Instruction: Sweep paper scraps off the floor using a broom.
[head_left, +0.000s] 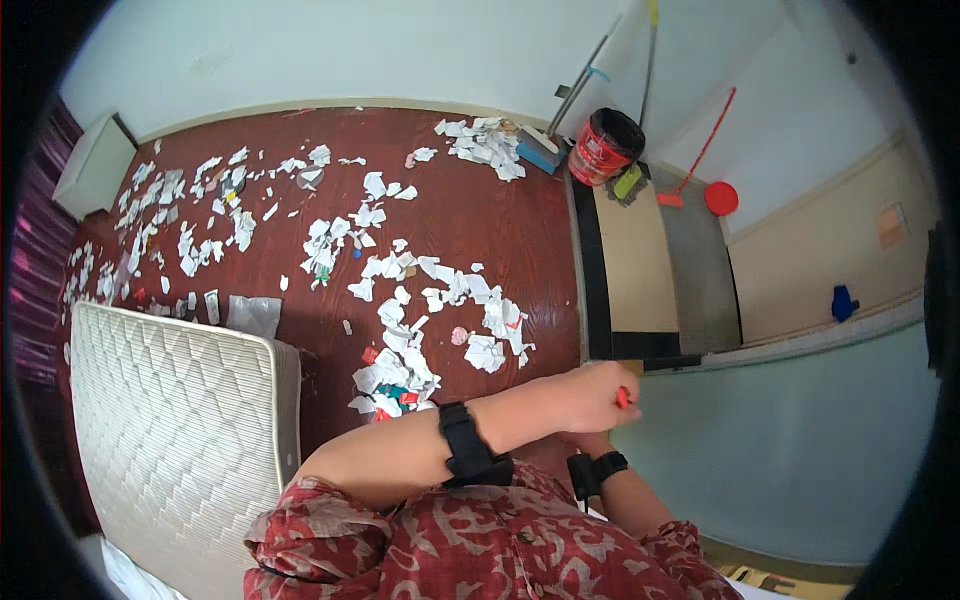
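My left hand (600, 394) reaches across my body to the right, its fingers closed around a small red object (622, 397); only its end shows, so its kind cannot be told. Below it is my right hand (589, 442), mostly hidden behind the left hand and wrist, and what its fingers do cannot be seen. Black straps circle both forearms. Torn white paper scraps (405, 367) lie on the dark red wood floor (465, 225) in front of me, with red and green wrappers among them. A crumpled pink piece (459, 335) lies near more paper.
A bare mattress (180, 405) fills the lower left. At the back stand a blue dustpan (540, 154), a red bucket (596, 150) with a black liner and long poles. A red-handled brush (671, 199) and red basin (721, 199) are beyond the threshold. A frosted panel (780, 442) borders the right.
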